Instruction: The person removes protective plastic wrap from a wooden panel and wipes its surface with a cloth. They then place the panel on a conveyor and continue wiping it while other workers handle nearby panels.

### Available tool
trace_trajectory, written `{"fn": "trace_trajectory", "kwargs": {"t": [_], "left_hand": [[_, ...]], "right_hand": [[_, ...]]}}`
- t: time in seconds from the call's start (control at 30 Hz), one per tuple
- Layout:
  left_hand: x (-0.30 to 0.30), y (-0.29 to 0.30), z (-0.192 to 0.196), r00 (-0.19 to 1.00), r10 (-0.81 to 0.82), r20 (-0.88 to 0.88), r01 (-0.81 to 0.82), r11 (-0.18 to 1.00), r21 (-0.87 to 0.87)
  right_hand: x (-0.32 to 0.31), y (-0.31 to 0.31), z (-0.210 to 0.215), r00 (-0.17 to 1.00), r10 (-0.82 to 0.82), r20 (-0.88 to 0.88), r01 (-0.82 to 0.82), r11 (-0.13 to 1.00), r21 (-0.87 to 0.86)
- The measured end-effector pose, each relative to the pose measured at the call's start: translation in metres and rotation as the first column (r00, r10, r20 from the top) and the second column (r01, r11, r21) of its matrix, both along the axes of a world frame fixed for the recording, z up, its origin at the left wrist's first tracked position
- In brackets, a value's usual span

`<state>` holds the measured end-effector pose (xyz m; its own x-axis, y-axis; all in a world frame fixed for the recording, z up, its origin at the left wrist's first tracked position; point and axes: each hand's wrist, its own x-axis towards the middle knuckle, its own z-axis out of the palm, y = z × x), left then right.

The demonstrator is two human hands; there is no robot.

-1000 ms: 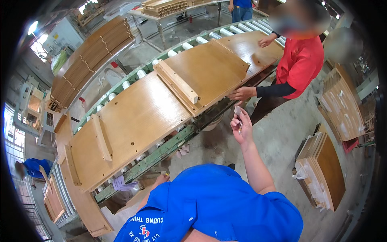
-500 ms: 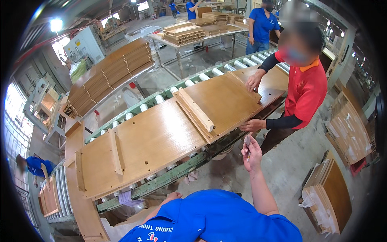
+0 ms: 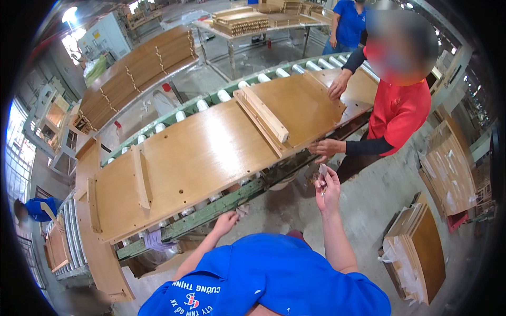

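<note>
My right hand (image 3: 328, 189) is raised at the right of my body, its fingers pinched on a small greyish folded piece (image 3: 322, 169); whether it is cloth or sandpaper I cannot make out. My left hand (image 3: 226, 222) reaches forward by the green conveyor rail (image 3: 216, 213). Its bent fingers come up to a crumpled pale rag (image 3: 243, 210); whether they grip it is unclear. Beyond both hands lies a long brown wooden panel (image 3: 195, 142) on the rollers. Across it lie a pale wooden bar (image 3: 270, 121) and a thinner strip (image 3: 140, 176).
A co-worker in red (image 3: 398, 110) stands at the panel's right end, both hands by it. A purple rag (image 3: 158, 240) hangs from the rail at left. Leaning panel stacks (image 3: 421, 247) stand at right. A stacked panel pile (image 3: 142, 73) and a loaded table (image 3: 240, 23) stand beyond the conveyor.
My left hand has moved forward from beside my body to the pale rag at the rail. My right hand still holds the greyish piece. The view has shifted slightly.
</note>
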<state>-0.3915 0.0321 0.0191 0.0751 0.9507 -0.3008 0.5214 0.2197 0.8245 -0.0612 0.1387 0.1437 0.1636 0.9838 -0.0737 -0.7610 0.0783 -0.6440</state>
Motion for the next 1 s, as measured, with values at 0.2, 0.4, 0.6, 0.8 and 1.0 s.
{"fn": "trace_trajectory", "kwargs": {"t": [0.2, 0.4, 0.6, 0.8, 1.0], "left_hand": [[0.021, 0.058, 0.058, 0.994, 0.105, 0.018, -0.103, 0.899, 0.425], [0.011, 0.122, 0.078, 0.966, 0.232, -0.118, -0.113, 0.783, 0.612], [0.038, 0.204, 0.084, 0.936, 0.180, -0.302, 0.039, 0.799, 0.600], [0.074, 0.262, 0.059, 0.719, 0.298, -0.628, 0.172, 0.800, 0.575], [0.080, 0.268, 0.057, 0.684, 0.317, -0.657, 0.103, 0.849, 0.517]], "right_hand": [[0.009, 0.012, 0.001, 0.994, 0.090, -0.068, -0.089, 0.996, 0.027], [0.019, 0.055, -0.011, 0.986, 0.162, -0.047, -0.157, 0.982, 0.108], [0.035, 0.114, -0.010, 0.981, 0.176, 0.078, -0.179, 0.983, 0.045], [0.051, 0.169, -0.011, 0.949, 0.242, 0.201, -0.246, 0.969, -0.003], [0.072, 0.211, -0.020, 0.902, 0.358, 0.239, -0.364, 0.931, -0.024]]}}
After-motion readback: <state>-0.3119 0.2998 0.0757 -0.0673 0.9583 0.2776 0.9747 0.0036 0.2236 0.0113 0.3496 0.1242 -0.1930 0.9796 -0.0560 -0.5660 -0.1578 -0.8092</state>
